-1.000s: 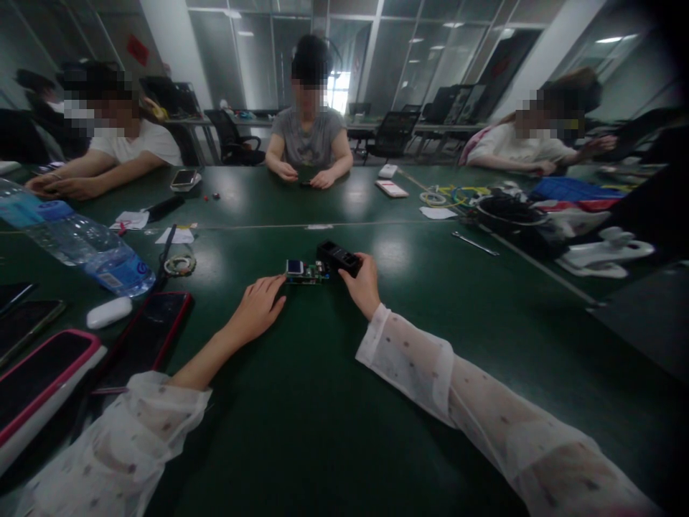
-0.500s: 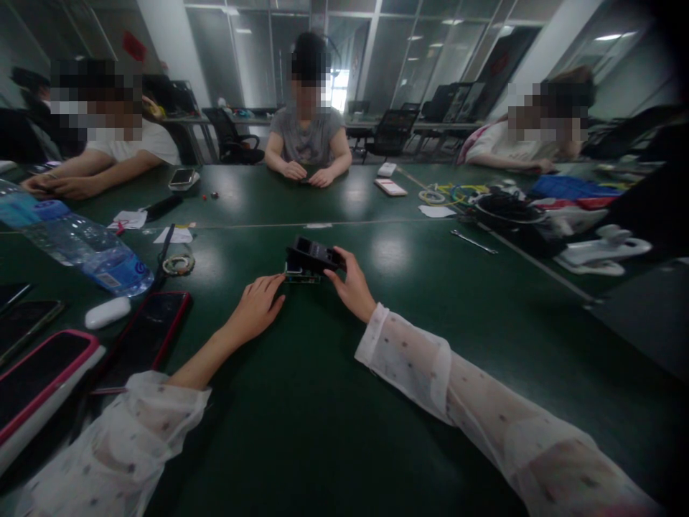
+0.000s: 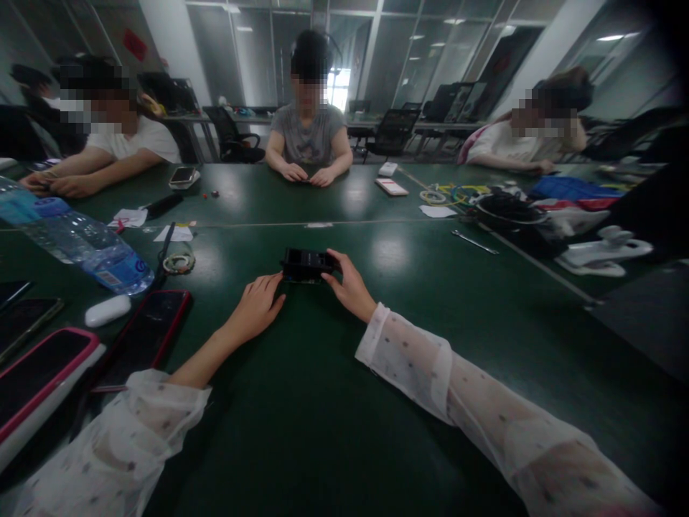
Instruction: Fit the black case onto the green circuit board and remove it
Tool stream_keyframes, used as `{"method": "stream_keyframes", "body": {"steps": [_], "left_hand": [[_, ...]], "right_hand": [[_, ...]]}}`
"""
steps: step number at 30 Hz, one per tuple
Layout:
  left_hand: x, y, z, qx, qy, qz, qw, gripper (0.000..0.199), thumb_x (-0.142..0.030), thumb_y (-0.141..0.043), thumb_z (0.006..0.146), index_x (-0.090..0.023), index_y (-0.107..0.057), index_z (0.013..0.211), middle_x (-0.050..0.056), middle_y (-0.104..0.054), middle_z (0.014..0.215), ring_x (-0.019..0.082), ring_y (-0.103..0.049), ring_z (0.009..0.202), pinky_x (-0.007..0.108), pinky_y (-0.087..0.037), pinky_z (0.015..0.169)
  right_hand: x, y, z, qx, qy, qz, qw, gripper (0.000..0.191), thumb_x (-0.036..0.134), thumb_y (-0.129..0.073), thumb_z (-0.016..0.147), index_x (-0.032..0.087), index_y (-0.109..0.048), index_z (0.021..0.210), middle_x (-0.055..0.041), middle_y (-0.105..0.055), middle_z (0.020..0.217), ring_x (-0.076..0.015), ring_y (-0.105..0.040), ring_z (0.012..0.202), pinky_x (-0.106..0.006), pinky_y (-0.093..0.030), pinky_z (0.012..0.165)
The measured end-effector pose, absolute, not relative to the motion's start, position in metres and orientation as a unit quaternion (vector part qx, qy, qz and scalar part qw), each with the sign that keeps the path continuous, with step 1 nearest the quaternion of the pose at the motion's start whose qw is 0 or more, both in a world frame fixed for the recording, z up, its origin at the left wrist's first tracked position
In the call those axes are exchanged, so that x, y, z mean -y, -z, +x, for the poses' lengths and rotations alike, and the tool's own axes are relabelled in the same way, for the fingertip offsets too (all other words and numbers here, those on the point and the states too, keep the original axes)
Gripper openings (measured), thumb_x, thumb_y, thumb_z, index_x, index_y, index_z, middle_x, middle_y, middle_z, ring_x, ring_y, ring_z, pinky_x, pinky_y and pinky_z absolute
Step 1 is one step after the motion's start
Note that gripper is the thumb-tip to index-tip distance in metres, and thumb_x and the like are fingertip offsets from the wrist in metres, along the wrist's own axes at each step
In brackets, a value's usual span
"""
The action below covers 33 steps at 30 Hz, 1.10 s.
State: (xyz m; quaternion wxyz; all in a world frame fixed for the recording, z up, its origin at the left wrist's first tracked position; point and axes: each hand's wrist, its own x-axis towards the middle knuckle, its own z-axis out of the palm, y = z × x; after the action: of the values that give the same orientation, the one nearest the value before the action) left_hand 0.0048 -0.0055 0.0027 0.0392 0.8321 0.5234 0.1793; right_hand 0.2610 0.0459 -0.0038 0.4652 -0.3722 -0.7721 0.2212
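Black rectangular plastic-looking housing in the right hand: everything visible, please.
The black rectangular plastic-looking housing shows recessed openings on top, one toward its left end; fine detail is too dark. It sits roughly level over a thin, mostly hidden circuit board on the dark green table. The bare right hand pinches its right end between thumb and fingers; the left hand reaches its left end, contact unclear.
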Motion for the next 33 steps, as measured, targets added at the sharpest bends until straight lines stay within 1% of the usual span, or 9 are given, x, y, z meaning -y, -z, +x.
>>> {"method": "stream_keyframes", "body": {"steps": [4,7,9,14,19,26,33], "left_hand": [[0.0035,0.0029,0.0036,-0.530,-0.189,0.826,0.049,0.062,-0.039,-0.038,0.101,-0.013,-0.018,0.153,0.018,-0.049,0.143,0.029,-0.045,0.132,0.049,-0.038,0.107],[0.0036,0.0036,0.0036,-0.527,-0.192,0.827,0.049,0.067,-0.039,-0.039,0.101,-0.014,-0.010,0.156,0.018,-0.049,0.142,0.029,-0.045,0.132,0.050,-0.038,0.106],[0.0045,0.0020,0.0043,-0.528,-0.190,0.826,0.050,0.067,-0.038,-0.038,0.101,-0.014,-0.008,0.156,0.018,-0.050,0.142,0.029,-0.045,0.132,0.050,-0.038,0.105],[0.0064,-0.0023,0.0057,-0.535,-0.176,0.825,0.049,0.060,-0.039,-0.037,0.101,-0.013,-0.021,0.153,0.018,-0.049,0.143,0.029,-0.044,0.132,0.049,-0.037,0.107],[0.0070,-0.0042,0.0062,-0.536,-0.179,0.823,0.053,0.056,-0.039,-0.038,0.101,-0.013,-0.028,0.150,0.017,-0.048,0.144,0.028,-0.044,0.133,0.048,-0.037,0.108],[0.0059,-0.0030,0.0058,-0.532,-0.185,0.825,0.049,0.056,-0.038,-0.040,0.100,-0.013,-0.030,0.149,0.017,-0.050,0.142,0.029,-0.045,0.132,0.051,-0.039,0.106],[0.0052,-0.0014,0.0048,-0.529,-0.193,0.825,0.045,0.054,-0.039,-0.039,0.100,-0.016,-0.032,0.149,0.016,-0.050,0.143,0.029,-0.046,0.131,0.050,-0.039,0.106]], "right_hand": [[-0.0473,0.0041,0.2607,0.771,-0.227,-0.384,0.454,0.052,0.023,-0.058,0.092,0.025,-0.040,0.141,-0.0106,-0.052,0.134,-0.0256,-0.054,0.126,-0.048,-0.044,0.112],[-0.0490,0.0054,0.2605,0.769,-0.235,-0.390,0.448,0.052,0.021,-0.061,0.090,0.023,-0.042,0.139,-0.0117,-0.054,0.133,-0.0261,-0.055,0.126,-0.048,-0.045,0.111],[-0.0497,0.0062,0.2607,0.771,-0.243,-0.394,0.437,0.054,0.021,-0.064,0.088,0.022,-0.043,0.137,-0.0118,-0.055,0.132,-0.0263,-0.056,0.125,-0.048,-0.045,0.110],[-0.0497,0.0050,0.2617,0.777,-0.254,-0.410,0.404,0.053,0.020,-0.068,0.085,0.024,-0.046,0.134,-0.0101,-0.058,0.131,-0.0258,-0.058,0.123,-0.050,-0.046,0.109],[-0.0504,0.0039,0.2625,0.771,-0.274,-0.415,0.398,0.053,0.019,-0.070,0.083,0.023,-0.048,0.131,-0.0099,-0.060,0.127,-0.0251,-0.060,0.120,-0.050,-0.046,0.108],[-0.0510,0.0053,0.2638,0.771,-0.282,-0.416,0.391,0.055,0.019,-0.071,0.082,0.024,-0.046,0.130,-0.0097,-0.060,0.130,-0.0255,-0.060,0.121,-0.051,-0.047,0.107],[-0.0498,0.0015,0.2631,0.771,-0.289,-0.411,0.392,0.055,0.016,-0.072,0.080,0.024,-0.046,0.128,-0.0088,-0.061,0.127,-0.0251,-0.061,0.120,-0.051,-0.048,0.106]]}}
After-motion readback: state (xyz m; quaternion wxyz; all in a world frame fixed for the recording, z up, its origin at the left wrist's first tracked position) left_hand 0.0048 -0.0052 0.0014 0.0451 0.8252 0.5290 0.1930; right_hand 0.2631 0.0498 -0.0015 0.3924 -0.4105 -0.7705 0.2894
